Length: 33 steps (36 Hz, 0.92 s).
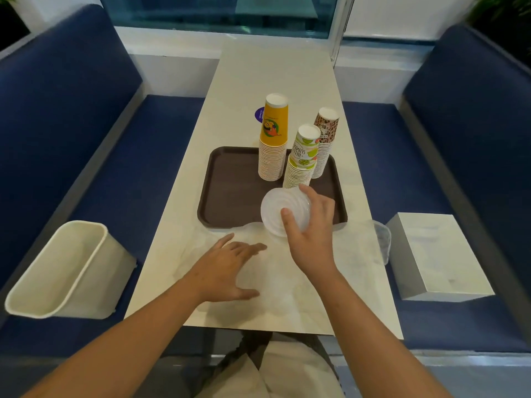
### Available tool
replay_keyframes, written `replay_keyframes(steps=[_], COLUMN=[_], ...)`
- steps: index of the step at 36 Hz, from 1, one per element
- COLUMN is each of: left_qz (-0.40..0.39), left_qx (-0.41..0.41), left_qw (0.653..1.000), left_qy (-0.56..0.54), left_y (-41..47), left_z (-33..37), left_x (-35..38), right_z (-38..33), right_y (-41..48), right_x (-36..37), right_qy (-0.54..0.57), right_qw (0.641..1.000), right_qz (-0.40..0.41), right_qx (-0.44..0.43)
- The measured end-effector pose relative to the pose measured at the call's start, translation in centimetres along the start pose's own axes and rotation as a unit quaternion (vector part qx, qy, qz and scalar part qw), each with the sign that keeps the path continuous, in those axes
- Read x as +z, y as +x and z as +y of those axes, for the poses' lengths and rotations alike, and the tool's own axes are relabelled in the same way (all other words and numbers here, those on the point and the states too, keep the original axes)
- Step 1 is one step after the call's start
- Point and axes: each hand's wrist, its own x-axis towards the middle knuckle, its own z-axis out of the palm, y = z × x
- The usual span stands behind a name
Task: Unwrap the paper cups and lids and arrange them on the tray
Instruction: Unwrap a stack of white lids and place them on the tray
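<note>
Three upside-down stacks of paper cups stand on the brown tray [230,196]: a yellow stack [272,139], a lime-patterned stack [302,156] and a leopard-patterned stack [324,139]. My right hand [311,225] grips a stack of clear plastic lids [280,209] at the tray's near edge, thumb on top and fingers round the far side. My left hand [230,268] lies with spread fingers on a clear plastic wrapper [287,271] that covers the near part of the table. More clear lids [383,242] show at the wrapper's right end.
A white bin [57,271] lies on the blue bench at the left. On the bench to the right sits a white box [436,254]. A purple sticker [259,114] marks the table beyond the tray. The table's far half is bare.
</note>
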Motion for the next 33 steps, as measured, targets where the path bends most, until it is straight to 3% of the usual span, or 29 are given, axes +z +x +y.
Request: replay_keyframes(steps=[2, 5, 7, 9, 12, 14, 15, 17, 22, 25, 28, 33], left_qz=[0.036, 0.221, 0.356, 0.4, 0.268, 0.148, 0.103, 0.074, 0.107, 0.111, 0.122, 0.104], left_qx=[-0.012, -0.023, -0.081, -0.165, -0.262, -0.255, -0.233, -0.204, -0.223, -0.216, -0.206, -0.192], left_qw=[0.996, 0.961, 0.905, 0.835, 0.709, 0.605, 0.566, 0.524, 0.489, 0.473, 0.485, 0.487], left_qy=[-0.084, -0.166, -0.218, -0.34, -0.598, -0.74, -0.784, -0.824, -0.836, -0.847, -0.841, -0.846], left_y=[-0.7, -1.6, -1.5, -1.2, -0.2, 0.0, 0.2, 0.1, 0.0, 0.5, 1.4, 2.8], left_z=[0.2, 0.2, 0.7, 2.3, 3.7, 3.7, 4.0, 4.2, 2.3, 1.3, 0.5, -1.8], left_x=[-1.2, -2.5, -3.5, -5.9, -9.9, -12.0, -12.7, -13.7, -13.8, -13.4, -13.1, -13.2], right_z=[-0.2, -0.7, -1.4, -2.3, -4.2, -5.6, -5.8, -6.0, -6.7, -7.0, -7.1, -7.2], right_y=[0.1, 0.3, 0.4, 0.5, 0.7, 0.7, 0.6, 0.4, -0.4, -0.2, 1.3, 4.2], right_x=[0.1, 0.4, 0.6, 1.1, 2.3, 3.5, 4.0, 5.3, 6.4, 6.7, 7.8, 8.2], right_qy=[0.011, 0.021, 0.018, 0.005, -0.041, -0.082, -0.105, -0.137, -0.091, 0.002, 0.059, 0.127], right_qw=[1.0, 1.0, 0.999, 0.997, 0.989, 0.976, 0.966, 0.945, 0.949, 0.967, 0.982, 0.971], right_qz=[-0.002, 0.003, 0.013, 0.023, 0.033, 0.017, 0.007, -0.008, -0.086, -0.13, -0.124, -0.188], right_qx=[-0.008, -0.02, -0.037, -0.069, -0.138, -0.201, -0.237, -0.297, -0.29, -0.22, -0.13, -0.075])
